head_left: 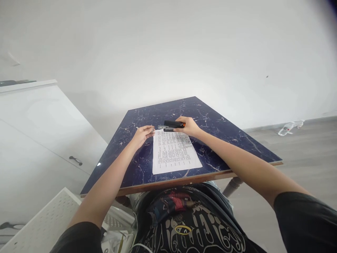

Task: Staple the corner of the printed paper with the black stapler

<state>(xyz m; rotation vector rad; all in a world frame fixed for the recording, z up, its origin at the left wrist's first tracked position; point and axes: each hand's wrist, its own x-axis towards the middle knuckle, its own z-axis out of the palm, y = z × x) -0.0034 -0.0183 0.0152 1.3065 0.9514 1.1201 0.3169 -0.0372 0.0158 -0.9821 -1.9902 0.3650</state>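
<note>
My right hand (187, 126) is closed around a black stapler (173, 124) with an orange patch near its back end. The stapler points left, and a silver metal part (162, 127) sticks out of its front. Facing it from the left, my left hand (144, 134) has its fingertips pinched together. A small greyish bit shows at those fingertips, too small to name. Printed paper sheets (175, 154) lie below both hands, their top edge close under the stapler.
The dark blue marbled table (139, 168) has a wooden front edge close to my body. To the left stand a white cabinet (50, 126) and a perforated white surface (50, 221). A clear plastic item (286, 129) lies on the floor by the wall at right.
</note>
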